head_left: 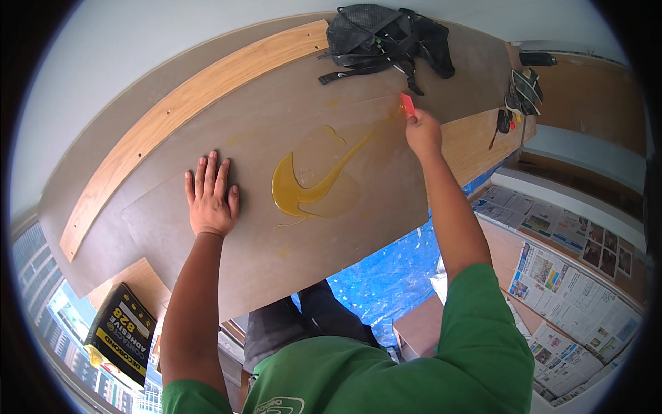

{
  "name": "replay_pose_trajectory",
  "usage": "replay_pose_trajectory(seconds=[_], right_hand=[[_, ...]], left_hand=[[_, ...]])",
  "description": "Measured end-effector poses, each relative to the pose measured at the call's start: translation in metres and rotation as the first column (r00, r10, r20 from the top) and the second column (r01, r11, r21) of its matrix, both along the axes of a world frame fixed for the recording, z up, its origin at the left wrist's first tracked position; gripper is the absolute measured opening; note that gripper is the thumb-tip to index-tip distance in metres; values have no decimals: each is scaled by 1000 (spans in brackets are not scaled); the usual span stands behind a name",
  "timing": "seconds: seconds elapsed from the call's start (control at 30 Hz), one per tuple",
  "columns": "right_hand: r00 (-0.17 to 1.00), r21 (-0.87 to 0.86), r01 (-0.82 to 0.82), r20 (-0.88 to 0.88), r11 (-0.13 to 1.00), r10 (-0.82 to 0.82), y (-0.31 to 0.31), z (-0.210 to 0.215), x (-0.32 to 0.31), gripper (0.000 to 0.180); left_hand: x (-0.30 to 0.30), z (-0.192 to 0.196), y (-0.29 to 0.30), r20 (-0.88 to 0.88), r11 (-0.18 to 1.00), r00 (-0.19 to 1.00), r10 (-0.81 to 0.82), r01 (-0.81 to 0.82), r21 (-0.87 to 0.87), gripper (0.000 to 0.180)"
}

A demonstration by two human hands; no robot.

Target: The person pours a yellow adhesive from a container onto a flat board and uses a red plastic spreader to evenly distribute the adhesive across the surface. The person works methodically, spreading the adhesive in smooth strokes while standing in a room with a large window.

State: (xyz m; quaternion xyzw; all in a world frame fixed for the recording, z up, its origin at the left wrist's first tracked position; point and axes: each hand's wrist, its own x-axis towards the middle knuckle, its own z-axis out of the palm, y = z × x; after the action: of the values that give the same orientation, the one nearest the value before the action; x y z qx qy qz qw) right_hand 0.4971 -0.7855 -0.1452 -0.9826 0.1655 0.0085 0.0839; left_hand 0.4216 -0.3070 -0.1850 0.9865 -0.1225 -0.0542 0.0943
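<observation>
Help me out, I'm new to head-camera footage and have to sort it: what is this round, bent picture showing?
There is no machine here, only a person's two bare hands. The single picture comes from a wide fisheye camera worn on the head, looking down; that is why straight edges curve. Its left is the person's left.

The right hand holds a small flat red tool. The left hand lies spread, palm down, on a large grey-brown board. Between the hands is a yellowish liquid, partly smeared. Farther up are a holed wooden strip and a black backpack.
</observation>
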Motion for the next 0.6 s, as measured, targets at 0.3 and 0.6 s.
replay_pose_trajectory(seconds=[0.3,0.6], right_hand=[[996,9,-93,-4,996,93,32,10,-9,15],[972,81,-229,-38,970,232,75,17,-20,15]], left_hand=[[0,0,0,-10,1000,1000,5,-5,6,56],[-1,0,1,-3,1000,1000,4,-4,6,56]])
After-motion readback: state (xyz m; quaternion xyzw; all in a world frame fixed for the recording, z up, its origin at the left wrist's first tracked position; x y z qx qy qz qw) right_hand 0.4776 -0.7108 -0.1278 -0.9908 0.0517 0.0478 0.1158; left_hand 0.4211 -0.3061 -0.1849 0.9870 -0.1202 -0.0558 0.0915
